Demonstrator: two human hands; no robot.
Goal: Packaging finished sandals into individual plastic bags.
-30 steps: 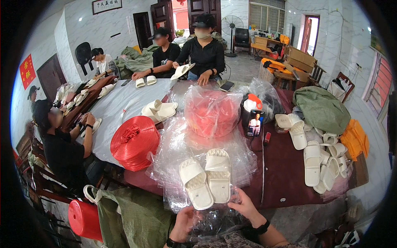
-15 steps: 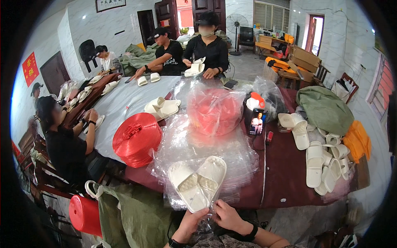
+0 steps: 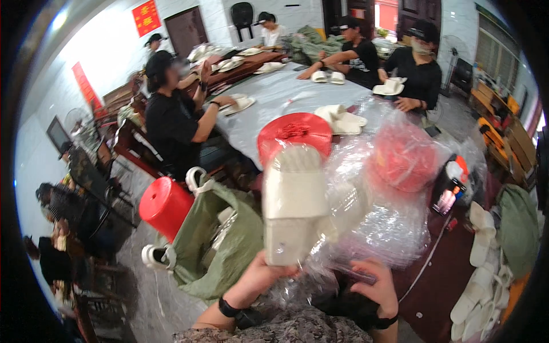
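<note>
Head view: left hand [image 3: 262, 278] pinches the white slipper's [image 3: 294, 191] near end; right hand [image 3: 378, 284], right of it, half-curled, hold unclear; that one-sided pinch could let it tip.

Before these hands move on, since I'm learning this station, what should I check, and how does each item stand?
1. Left hand has the near slipper: ok, held at its lower end.
2. Right hand grips the clear plastic: cannot tell; contact is unclear.
3. Second slipper is fully bagged: cannot tell; it is blurred and partly hidden.
4. More plastic bags lie on the table: ok.
5. Green sack is open: ok, with pale items inside.
</note>
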